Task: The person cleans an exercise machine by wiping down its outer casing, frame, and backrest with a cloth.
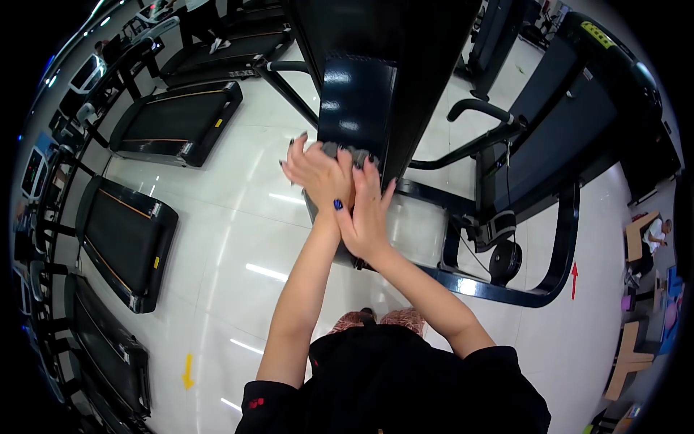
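Observation:
My left hand (318, 172) is raised in front of the gym machine, its fingers spread and bent, with dark nails. Beside it and overlapping its wrist is my right hand (367, 215), fingers stretched out and apart. Its thumb, with a shiny blue nail, lies against the left wrist. Just past the fingertips shows a lumpy grey thing (361, 154), partly hidden; whether the fingers touch it I cannot tell. Behind it stands a glossy dark panel (358, 94) of the machine. Neither hand is visibly wrapped around anything.
Several treadmills (175, 121) line the left side. At right are a black machine handle (481, 112), a cable pulley (506, 260) and a dark curved base frame (557, 267). A yellow arrow (188, 370) marks the tiled floor. Other people are in the distance.

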Demonstrator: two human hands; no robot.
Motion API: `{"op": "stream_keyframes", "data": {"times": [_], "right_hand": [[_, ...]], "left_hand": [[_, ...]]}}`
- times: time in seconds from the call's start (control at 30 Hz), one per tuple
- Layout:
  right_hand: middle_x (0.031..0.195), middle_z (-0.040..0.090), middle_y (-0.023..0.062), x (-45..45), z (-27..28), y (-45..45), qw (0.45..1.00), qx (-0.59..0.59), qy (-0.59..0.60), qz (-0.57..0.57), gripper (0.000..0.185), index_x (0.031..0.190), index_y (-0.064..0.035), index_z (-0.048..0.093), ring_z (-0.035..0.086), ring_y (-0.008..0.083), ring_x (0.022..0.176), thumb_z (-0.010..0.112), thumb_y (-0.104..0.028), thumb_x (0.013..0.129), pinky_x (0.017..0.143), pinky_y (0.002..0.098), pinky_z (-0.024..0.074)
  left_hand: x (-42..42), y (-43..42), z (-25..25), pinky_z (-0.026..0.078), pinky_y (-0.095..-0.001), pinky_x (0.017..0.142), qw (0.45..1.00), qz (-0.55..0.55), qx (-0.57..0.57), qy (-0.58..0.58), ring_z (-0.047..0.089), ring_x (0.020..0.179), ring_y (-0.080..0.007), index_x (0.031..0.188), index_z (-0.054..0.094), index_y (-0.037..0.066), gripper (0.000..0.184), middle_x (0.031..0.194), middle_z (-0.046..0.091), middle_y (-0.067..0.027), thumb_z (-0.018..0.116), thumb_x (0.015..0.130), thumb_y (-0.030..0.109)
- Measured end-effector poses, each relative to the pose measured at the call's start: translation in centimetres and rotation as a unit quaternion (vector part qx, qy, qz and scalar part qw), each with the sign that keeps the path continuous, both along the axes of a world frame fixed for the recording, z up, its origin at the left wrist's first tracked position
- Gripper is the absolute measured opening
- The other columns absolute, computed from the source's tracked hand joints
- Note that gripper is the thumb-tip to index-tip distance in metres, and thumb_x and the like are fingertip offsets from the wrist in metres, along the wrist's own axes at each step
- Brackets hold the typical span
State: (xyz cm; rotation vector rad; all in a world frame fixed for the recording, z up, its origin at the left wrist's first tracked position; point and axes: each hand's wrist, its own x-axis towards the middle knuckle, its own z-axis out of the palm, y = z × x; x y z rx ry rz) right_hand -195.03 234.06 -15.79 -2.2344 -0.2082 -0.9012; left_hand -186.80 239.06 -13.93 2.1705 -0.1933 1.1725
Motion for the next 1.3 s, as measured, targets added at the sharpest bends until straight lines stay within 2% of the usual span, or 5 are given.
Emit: {"op": "stream_keyframes", "data": {"times": [0.43, 0.77, 0.87, 1.13, 1.3], "right_hand": [[0.142, 0.029, 0.0088, 8.4, 9.3, -5.8, 0.970, -0.140, -0.184, -0.070, 0.046, 0.130, -0.0149, 0.043, 0.033, 0.0292, 0.125, 0.045, -0.025, 0.085, 0.100, 0.0624, 0.0076], [0.142, 0.023, 0.0187, 7.1, 7.4, -5.5, 0.972, -0.170, -0.142, -0.082, 0.051, 0.133, -0.0055, 0.038, 0.026, 0.0365, 0.129, 0.044, -0.024, 0.085, 0.102, 0.0570, 0.0137], [0.142, 0.021, 0.0219, 6.4, 6.6, -5.2, 0.973, -0.168, -0.120, -0.099, 0.052, 0.132, -0.0009, 0.037, 0.021, 0.0378, 0.130, 0.044, -0.022, 0.085, 0.102, 0.0572, 0.0129], [0.141, 0.023, 0.0209, 5.0, 2.4, -3.4, 0.973, -0.140, -0.146, -0.112, 0.050, 0.130, -0.0035, 0.041, 0.031, 0.0400, 0.122, 0.047, -0.025, 0.085, 0.100, 0.0572, 0.0204], [0.140, 0.022, 0.0243, 3.4, 0.4, -2.5, 0.976, -0.157, -0.116, -0.099, 0.052, 0.130, 0.0009, 0.039, 0.023, 0.0441, 0.126, 0.046, -0.022, 0.083, 0.101, 0.0558, 0.0188]], "left_hand": [[6.7, -3.5, 11.0, 0.032, -0.0424, 0.092, 0.993, -0.024, -0.081, -0.086, 0.036, 0.108, -0.0336, 0.105, 0.041, 0.000, 0.042, 0.114, 0.042, -0.0158, 0.059, 0.075, 0.024], [5.8, -3.4, 10.5, 0.033, -0.0425, 0.093, 0.994, -0.016, -0.063, -0.092, 0.037, 0.110, -0.0367, 0.119, 0.040, -0.004, 0.046, 0.120, 0.041, -0.0205, 0.051, 0.082, 0.022], [4.9, -3.1, 10.2, 0.040, -0.0429, 0.087, 0.994, -0.073, -0.076, -0.032, 0.049, 0.102, -0.0364, 0.117, 0.044, -0.004, 0.043, 0.109, 0.054, -0.0198, 0.050, 0.083, 0.023], [2.7, -1.4, 7.2, 0.044, -0.0427, 0.081, 0.986, -0.096, -0.108, 0.080, 0.055, 0.099, -0.0366, 0.123, 0.041, -0.002, 0.046, 0.109, 0.056, -0.0215, 0.044, 0.087, 0.026], [1.7, 0.3, 5.3, 0.045, -0.0438, 0.076, 0.972, -0.126, -0.143, 0.140, 0.058, 0.090, -0.0383, 0.125, 0.041, 0.001, 0.049, 0.098, 0.060, -0.0233, 0.043, 0.087, 0.032]]}}
